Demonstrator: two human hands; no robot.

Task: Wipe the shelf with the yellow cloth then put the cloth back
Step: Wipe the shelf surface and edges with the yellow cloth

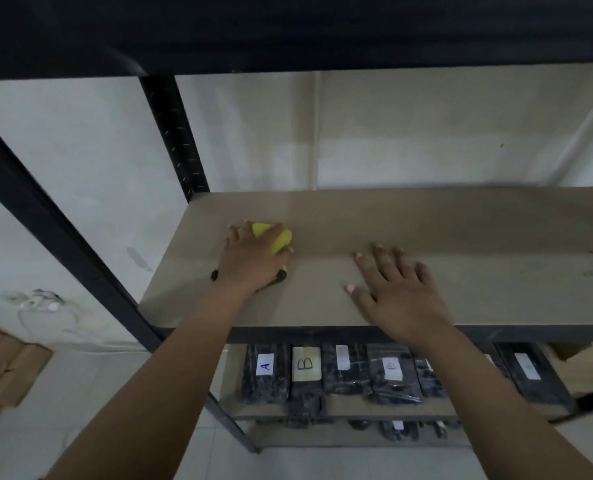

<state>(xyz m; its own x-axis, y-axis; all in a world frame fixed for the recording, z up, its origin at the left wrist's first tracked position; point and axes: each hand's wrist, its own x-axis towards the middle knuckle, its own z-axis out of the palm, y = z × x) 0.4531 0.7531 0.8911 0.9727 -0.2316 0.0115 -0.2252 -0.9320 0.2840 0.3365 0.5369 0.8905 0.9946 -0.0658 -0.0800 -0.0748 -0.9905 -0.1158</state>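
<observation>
A bunched yellow cloth (278, 239) lies on the left part of the tan shelf board (461, 244). My left hand (253, 261) grips the cloth from above, fingers curled round it, and a dark edge of the cloth shows under the palm. My right hand (395, 289) rests flat on the shelf near its front edge, fingers spread and holding nothing, about a hand's width right of the cloth.
Black metal uprights (174, 133) and a dark upper shelf (288, 29) frame the board. On the lower shelf stand several black wrapped packs (265, 374) with labels such as A and B. Cardboard (1, 365) lies on the floor at left. A white wall stands behind.
</observation>
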